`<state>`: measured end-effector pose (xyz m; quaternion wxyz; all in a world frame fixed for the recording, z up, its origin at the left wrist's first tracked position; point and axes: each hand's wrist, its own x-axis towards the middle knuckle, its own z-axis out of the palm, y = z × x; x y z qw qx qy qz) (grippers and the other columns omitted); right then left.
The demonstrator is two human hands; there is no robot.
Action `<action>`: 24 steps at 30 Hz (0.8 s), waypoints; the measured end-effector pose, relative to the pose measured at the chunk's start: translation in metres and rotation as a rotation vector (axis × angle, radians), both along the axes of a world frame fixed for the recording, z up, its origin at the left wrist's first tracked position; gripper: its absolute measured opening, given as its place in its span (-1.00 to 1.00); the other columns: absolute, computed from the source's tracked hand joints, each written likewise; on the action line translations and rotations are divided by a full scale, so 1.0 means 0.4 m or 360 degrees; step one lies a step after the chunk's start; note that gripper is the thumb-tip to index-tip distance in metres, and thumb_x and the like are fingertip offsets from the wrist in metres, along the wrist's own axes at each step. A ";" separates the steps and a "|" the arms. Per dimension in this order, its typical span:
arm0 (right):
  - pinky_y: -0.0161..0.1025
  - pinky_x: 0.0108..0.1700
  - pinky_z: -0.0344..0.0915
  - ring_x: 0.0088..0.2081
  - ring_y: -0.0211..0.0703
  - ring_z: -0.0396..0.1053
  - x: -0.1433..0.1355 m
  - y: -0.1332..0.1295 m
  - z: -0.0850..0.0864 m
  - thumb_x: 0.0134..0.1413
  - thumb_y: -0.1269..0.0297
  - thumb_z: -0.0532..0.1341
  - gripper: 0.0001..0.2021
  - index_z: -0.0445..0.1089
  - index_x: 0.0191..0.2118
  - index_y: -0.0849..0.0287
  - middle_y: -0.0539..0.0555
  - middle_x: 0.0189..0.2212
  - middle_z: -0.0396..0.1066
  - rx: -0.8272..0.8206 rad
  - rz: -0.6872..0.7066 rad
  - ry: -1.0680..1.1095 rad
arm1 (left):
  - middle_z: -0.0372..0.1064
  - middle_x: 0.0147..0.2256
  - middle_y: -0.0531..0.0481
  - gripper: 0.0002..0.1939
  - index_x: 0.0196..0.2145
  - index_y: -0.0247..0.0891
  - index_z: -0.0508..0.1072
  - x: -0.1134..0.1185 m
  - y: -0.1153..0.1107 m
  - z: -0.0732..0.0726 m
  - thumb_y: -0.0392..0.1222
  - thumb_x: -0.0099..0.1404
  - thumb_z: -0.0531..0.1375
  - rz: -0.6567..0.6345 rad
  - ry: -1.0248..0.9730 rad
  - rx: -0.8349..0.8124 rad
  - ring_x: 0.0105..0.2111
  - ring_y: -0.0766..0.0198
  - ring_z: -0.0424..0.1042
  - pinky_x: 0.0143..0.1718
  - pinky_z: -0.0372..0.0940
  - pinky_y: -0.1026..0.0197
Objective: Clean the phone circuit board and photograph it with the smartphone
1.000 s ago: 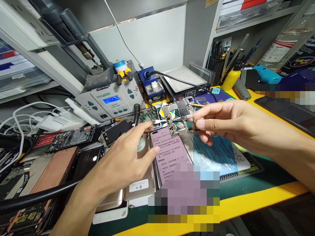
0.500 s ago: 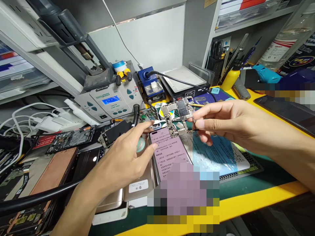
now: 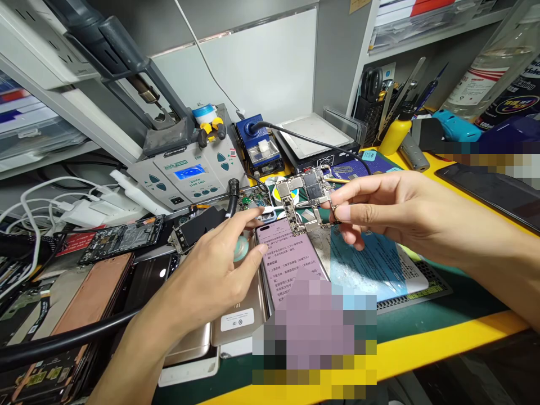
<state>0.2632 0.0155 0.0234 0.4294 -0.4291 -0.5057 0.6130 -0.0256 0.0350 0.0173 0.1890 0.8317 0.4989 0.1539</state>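
My right hand [image 3: 379, 208] pinches a phone circuit board [image 3: 314, 187] by its right edge, thumb in front, and holds it raised above the bench. The board has an irregular outline with a dark square chip and silver shields. My left hand [image 3: 215, 264] hovers at the left side of a lit phone [image 3: 291, 256], fingers apart and nothing in them. Chinese text on a pinkish screen fills the phone, and its lower part is blurred out. Beneath my left hand lie a gold phone back [image 3: 236, 301] and a small round greenish item [image 3: 241, 247].
Behind stand a grey hot air station [image 3: 189, 174], a blue soldering unit [image 3: 257, 146] and a heating plate [image 3: 316, 135]. Opened phones [image 3: 122, 239] and white cables crowd the left. A yellow bottle [image 3: 396, 132] and a dark phone [image 3: 493, 194] are on the right.
The text on the lit phone's screen has shifted upward. Both hands and the circuit board stay almost where they were.
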 end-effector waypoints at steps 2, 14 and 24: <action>-0.28 -0.39 0.43 -0.43 -0.21 0.49 0.000 -0.001 0.001 0.04 0.16 0.59 -0.80 0.71 -0.25 0.10 0.03 -0.41 0.56 -0.0005 -0.0003 -0.0001 | 0.49 0.24 -0.02 -0.45 0.34 -0.02 0.30 0.000 0.000 0.000 0.11 0.47 0.15 0.0003 -0.0005 0.0001 0.23 0.07 0.49 0.30 0.37 -0.06; -0.28 -0.39 0.43 -0.44 -0.22 0.50 0.000 0.001 -0.002 0.02 0.14 0.59 -0.77 0.70 -0.24 0.12 0.03 -0.40 0.56 0.0013 -0.0012 -0.0010 | 0.40 0.32 -0.05 -0.47 0.36 -0.02 0.29 -0.007 0.002 -0.004 0.13 0.53 0.07 0.0004 -0.0028 -0.0025 0.28 0.05 0.43 0.36 0.29 -0.12; -0.35 -0.39 0.43 -0.45 -0.29 0.48 0.005 -0.006 0.001 -0.01 0.10 0.61 -0.76 0.70 -0.28 0.10 0.02 -0.40 0.55 -0.0023 -0.0025 -0.0011 | 0.46 0.27 -0.02 -0.50 0.35 -0.03 0.29 -0.004 -0.001 0.002 0.10 0.54 0.06 -0.0015 -0.0066 -0.0007 0.24 0.13 0.46 0.34 0.31 -0.07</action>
